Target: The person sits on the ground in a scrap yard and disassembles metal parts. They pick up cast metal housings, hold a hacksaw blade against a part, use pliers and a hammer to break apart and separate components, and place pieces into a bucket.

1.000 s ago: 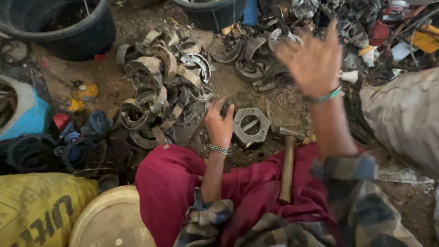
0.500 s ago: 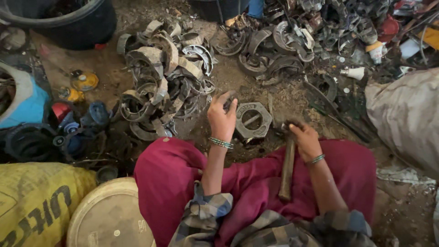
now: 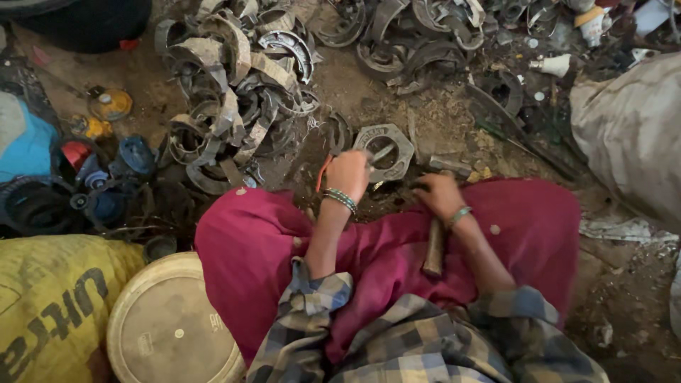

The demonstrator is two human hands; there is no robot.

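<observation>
On the dirt floor just ahead of the person's knees lies a grey hexagonal metal ring (image 3: 384, 150), flat on the ground with its round opening facing up. Over its near left edge the left hand (image 3: 347, 172) is closed around a slim tool with an orange grip (image 3: 322, 172); the tool's metal tip (image 3: 381, 154) reaches across the ring's opening. A beaded bangle sits on that wrist. Just to the right, the right hand (image 3: 438, 194) is wrapped around the upper end of a hammer's wooden handle (image 3: 433, 248), which runs back toward the body across the magenta cloth (image 3: 269, 241) covering the lap; the hammer's metal head (image 3: 450, 165) lies on the ground near the ring's right side. This wrist wears a green bangle. Checked sleeves (image 3: 425, 340) fill the bottom of the view. Beyond the ring to the left is a heap of curved, rusty brake shoes (image 3: 227, 99), and a second heap (image 3: 411, 35) lies farther back toward the right. A pale woven sack (image 3: 631, 135) bulges at the right edge. At the left stand small blue and red containers (image 3: 106, 170) and yellow-capped tins (image 3: 110, 105). Near the lower left are a yellow printed sack (image 3: 50, 305) and a round cream-coloured lid (image 3: 167, 326), touching the cloth's edge.
</observation>
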